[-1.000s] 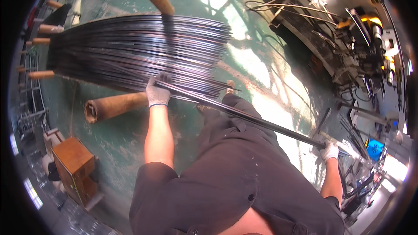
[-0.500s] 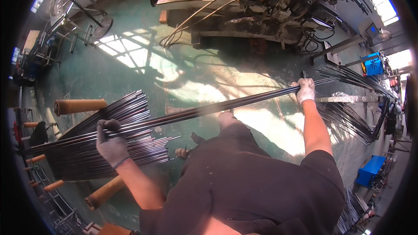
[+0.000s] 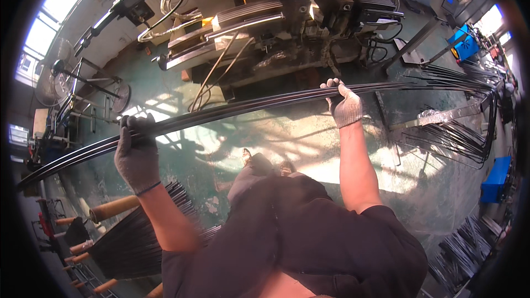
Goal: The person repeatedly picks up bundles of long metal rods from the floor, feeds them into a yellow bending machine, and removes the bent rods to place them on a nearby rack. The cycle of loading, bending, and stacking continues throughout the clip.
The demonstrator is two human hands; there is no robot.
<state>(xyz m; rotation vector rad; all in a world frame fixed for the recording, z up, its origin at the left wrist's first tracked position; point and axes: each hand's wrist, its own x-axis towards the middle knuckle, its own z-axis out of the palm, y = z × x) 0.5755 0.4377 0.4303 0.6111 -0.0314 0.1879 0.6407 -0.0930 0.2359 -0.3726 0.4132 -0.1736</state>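
Several long dark metal rods point(image 3: 237, 108) run as a bundle across the view, held up off the floor and bowed toward the ends. My left hand point(image 3: 138, 157), in a greyish knit glove, is closed around them left of centre. Farther right, my right hand point(image 3: 346, 107), in a paler glove, grips the same bundle from below, its fingertips showing beyond the rods. The right end of the bundle overlaps other dark rods point(image 3: 461, 80), so I cannot tell where it stops. A pile of rods point(image 3: 141, 237) lies low at the left, partly behind my left arm.
Ahead stands a large machine point(image 3: 309, 38) with hoses point(image 3: 215, 72). A fan point(image 3: 58, 80) is at the far left. At right are a support bar wrapped in plastic point(image 3: 450, 111), a blue box point(image 3: 496, 179) and more rods point(image 3: 464, 251). Brown rollers point(image 3: 113, 208) lie beside the left pile.
My view has turned toward the machine. Both hands have carried the rods forward, away from the left pile. My right hand's fingers have loosened somewhat around the bundle.
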